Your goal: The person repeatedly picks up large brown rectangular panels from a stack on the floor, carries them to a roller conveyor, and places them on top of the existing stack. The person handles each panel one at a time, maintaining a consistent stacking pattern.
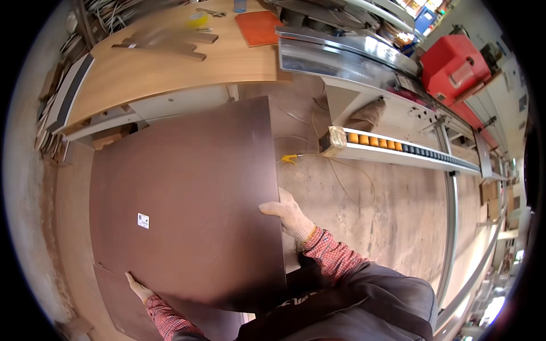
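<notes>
A large dark brown board (pixel 187 187) with a small white label (pixel 143 221) fills the left and middle of the view. My right hand (pixel 291 216), in a pale work glove, grips its right edge, thumb on top and the other fingers mostly hidden beneath. At the board's near left edge is my left hand (pixel 140 288), also gloved, closed on that edge with its fingers partly hidden. Another brown board (pixel 119 298) shows below, under the near edge; whether the two touch, I cannot tell.
Beyond the board stands a wooden-topped table (pixel 142 68) with brown strips (pixel 170 45) and an orange sheet (pixel 256 28). To the right are a roller rail (pixel 398 150), a machine with a red housing (pixel 452 68), and a yellow air gun (pixel 290 159) with its hose.
</notes>
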Available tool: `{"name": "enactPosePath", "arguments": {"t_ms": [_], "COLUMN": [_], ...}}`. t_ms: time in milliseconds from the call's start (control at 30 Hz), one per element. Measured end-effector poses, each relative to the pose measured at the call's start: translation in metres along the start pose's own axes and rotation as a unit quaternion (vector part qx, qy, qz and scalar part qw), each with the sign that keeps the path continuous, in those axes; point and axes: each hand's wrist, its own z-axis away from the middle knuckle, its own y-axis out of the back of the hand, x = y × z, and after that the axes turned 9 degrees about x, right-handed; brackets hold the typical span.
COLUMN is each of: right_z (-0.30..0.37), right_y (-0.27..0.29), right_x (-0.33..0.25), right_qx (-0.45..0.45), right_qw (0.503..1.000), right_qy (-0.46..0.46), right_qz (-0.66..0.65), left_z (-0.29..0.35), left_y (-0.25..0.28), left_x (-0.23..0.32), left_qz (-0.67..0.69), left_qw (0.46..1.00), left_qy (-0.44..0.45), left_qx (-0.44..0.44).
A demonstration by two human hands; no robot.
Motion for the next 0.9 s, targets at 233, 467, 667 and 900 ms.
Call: {"name": "enactPosePath", "arguments": {"t_ms": [233,467,667,900], "right_z": [0.016,0.046,0.075,0.117], "right_y": [0.020,0.108,0.240,0.356], "right_x": [-0.080,-0.170,-0.200,-0.240], "right_qx": [-0.019,0.043,0.100,0.099], "right_qw": [0.989,0.987,0.982,0.978], "right_qy": [0.142,0.154,0.153,0.172], "right_qz": [0.037,-0.005,-0.041,-0.057], "left_z": [0.104,0.219,0.308,0.401], "left_y": [-0.077,-0.173,-0.244,-0.307], "left_x": [0.006,-0.016,-0.050,-0.105], "left_qz": [0.029,0.034,0.071,0.101], "left_qw": [0.999,0.995,0.988,0.974], "left_qy": [0.017,-0.080,-0.046,0.024], "left_qx": [0.004,-0.058,-0.130,-0.203]}}
